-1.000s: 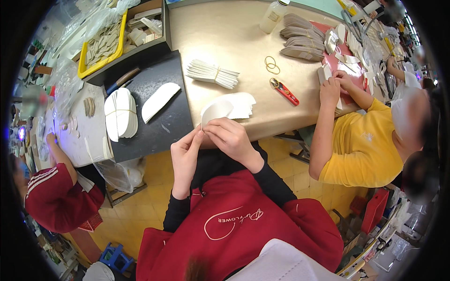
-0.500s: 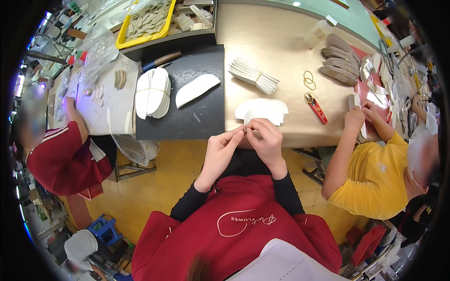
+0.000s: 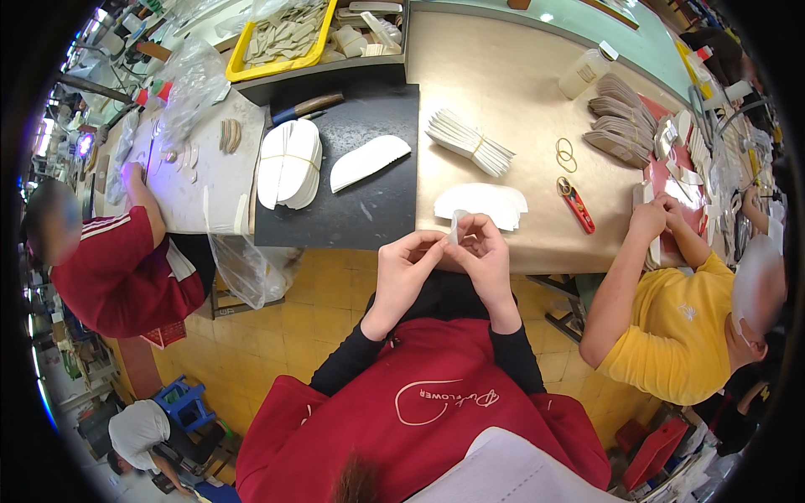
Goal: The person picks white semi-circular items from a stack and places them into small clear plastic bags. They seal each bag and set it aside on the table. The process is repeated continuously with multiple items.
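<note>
Pale piece (image 3: 455, 229) shows a broader side now than just before.

Bare surface (image 3: 537, 101) runs between the banded white bundle (image 3: 471, 141) and the rubber bands (image 3: 567, 155); nearer, the fanned white pieces (image 3: 480, 204) and red cutter (image 3: 577, 206) narrow the way.

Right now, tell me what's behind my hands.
Beyond your left hand and right hand, white pieces lie on the table. The right hand and the pale piece you hold hide part of the white pieces' near edge; that bit cannot be seen.
</note>
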Motion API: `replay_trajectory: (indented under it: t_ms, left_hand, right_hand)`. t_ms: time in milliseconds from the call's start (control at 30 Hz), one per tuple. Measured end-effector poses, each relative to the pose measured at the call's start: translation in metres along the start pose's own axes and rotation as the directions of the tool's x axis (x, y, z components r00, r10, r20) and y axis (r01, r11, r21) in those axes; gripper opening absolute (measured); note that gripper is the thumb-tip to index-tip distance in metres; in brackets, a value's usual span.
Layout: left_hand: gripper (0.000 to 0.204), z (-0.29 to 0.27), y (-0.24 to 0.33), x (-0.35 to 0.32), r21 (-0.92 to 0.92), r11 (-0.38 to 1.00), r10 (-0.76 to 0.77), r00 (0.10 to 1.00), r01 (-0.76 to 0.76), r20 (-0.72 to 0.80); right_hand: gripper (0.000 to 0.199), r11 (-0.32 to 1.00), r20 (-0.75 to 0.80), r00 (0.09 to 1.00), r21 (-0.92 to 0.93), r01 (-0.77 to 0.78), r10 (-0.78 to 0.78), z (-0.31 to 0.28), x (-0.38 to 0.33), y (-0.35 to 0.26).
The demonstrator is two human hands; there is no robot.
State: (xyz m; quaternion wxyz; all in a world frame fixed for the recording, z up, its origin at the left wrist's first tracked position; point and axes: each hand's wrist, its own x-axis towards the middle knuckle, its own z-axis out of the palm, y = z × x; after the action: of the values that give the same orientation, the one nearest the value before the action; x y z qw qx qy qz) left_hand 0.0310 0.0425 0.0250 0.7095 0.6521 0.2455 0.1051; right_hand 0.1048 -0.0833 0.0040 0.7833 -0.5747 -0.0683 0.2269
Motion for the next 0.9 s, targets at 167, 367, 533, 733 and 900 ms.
replay_trajectory:
  t_ms: [167,367,533,733,900]
  left_hand:
    - [0.012,-0.022,-0.003,0.002,0.068,0.998,0.013,0.996,-0.007,-0.087]
    - [0.014,-0.073,-0.022,0.016,0.059,0.998,0.052,0.957,-0.037,-0.286]
    - [0.022,-0.106,-0.025,0.020,0.696,0.716,0.330,0.850,0.060,-0.412]
    - [0.029,-0.062,-0.019,0.022,0.713,0.660,0.493,0.853,-0.236,-0.173]
    - [0.028,0.004,-0.027,0.053,0.689,0.552,0.502,0.847,-0.470,0.175]
  right_hand:
    - [0.014,0.986,-0.216,0.968,-0.126,0.106,-0.132,-0.021,0.012,0.004]
    - [0.012,0.950,-0.508,0.804,-0.206,0.235,-0.309,-0.062,0.029,0.005]
    - [0.016,0.886,-0.586,0.722,0.015,0.464,-0.368,-0.102,0.027,-0.005]
    - [0.026,0.964,-0.474,0.869,-0.265,0.015,-0.144,-0.108,0.013,-0.005]
    - [0.057,0.183,0.126,0.909,-0.960,0.213,-0.396,-0.088,0.025,-0.001]
